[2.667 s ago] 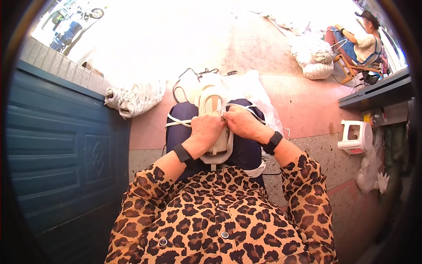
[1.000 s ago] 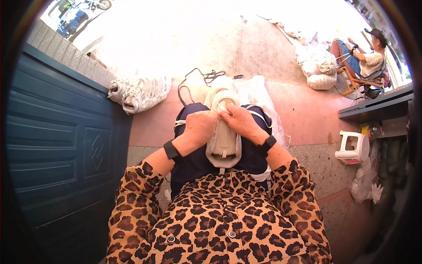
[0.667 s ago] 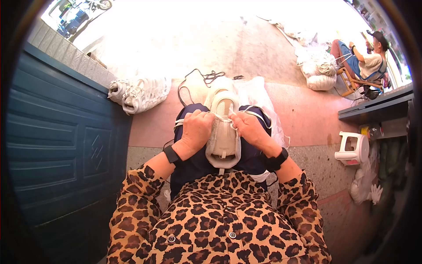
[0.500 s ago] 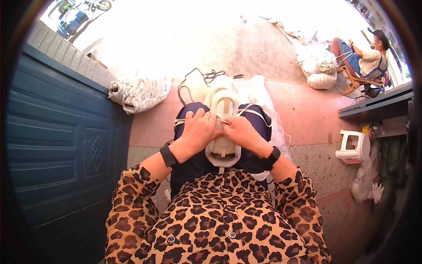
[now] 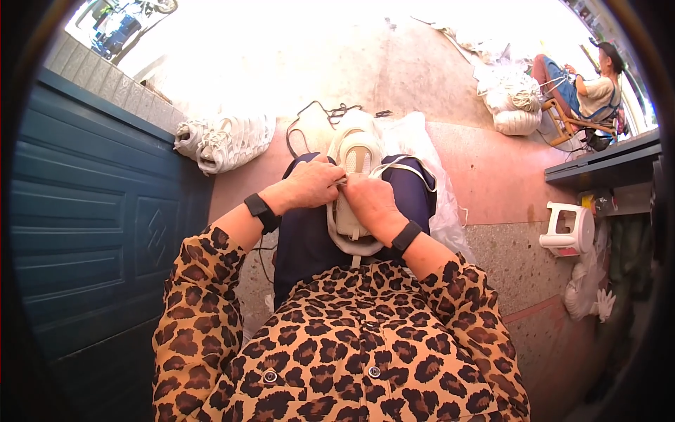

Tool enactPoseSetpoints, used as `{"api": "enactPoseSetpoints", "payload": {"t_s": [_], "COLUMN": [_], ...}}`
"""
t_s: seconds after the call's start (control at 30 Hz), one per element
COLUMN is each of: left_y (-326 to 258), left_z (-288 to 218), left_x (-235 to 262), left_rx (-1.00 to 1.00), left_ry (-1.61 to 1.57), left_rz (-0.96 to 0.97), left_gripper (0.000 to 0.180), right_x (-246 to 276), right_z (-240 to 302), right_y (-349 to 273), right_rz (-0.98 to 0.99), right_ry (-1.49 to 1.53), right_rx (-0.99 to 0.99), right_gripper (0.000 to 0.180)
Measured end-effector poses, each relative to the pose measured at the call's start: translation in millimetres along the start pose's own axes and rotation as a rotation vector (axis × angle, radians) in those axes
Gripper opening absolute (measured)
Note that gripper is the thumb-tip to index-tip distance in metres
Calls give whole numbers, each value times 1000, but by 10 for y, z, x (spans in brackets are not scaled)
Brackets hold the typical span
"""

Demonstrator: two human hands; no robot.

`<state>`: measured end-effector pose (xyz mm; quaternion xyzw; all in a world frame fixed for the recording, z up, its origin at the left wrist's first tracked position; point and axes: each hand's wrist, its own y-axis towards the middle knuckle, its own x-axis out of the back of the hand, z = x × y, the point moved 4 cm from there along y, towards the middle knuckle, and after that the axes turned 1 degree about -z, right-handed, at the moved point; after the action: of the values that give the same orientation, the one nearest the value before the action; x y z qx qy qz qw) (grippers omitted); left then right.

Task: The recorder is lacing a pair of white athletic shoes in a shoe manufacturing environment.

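A cream sneaker (image 5: 358, 143) lies along my lap between my thighs, its toe pointing away and its heel with a pull tab close to my belly. Over the lacing area my left hand (image 5: 314, 184) pinches a white shoelace, with the fingertips at the left eyelet side. Right beside it, my right hand (image 5: 370, 202) is closed at the same spot, back of the hand up, its fingertips partly hidden. A loop of shoelace (image 5: 404, 164) trails from there over my right thigh. The middle of the shoe is covered by both hands.
White sneakers (image 5: 228, 146) stand bunched by the dark blue door (image 5: 77, 204) at left. A black cord (image 5: 316, 112) and a plastic bag (image 5: 415, 141) lie ahead. At right are a white stool (image 5: 568, 228), a white bundle (image 5: 513, 105) and a seated person (image 5: 594, 91).
My left hand has shifted left and up a little, and my right hand has turned and moved in over the lacing. The shoe stays on my lap.
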<state>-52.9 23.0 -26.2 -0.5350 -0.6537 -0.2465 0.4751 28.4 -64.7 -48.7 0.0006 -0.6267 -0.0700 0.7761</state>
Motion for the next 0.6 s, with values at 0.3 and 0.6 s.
{"api": "enactPoseSetpoints", "payload": {"t_s": [0.3, 0.6], "left_y": [-16, -103], "left_z": [48, -15], "left_x": [-2, -70], "left_rx": [-50, -50], "left_ry": [-51, -46], "left_rz": [-30, -271], "left_gripper": [26, 19], "right_x": [15, -7], "right_z": [23, 106], "right_y": [-31, -50], "right_rz": [-9, -98], "right_ry": [-18, -135], "right_rx": [3, 78], "right_gripper": [9, 10]}}
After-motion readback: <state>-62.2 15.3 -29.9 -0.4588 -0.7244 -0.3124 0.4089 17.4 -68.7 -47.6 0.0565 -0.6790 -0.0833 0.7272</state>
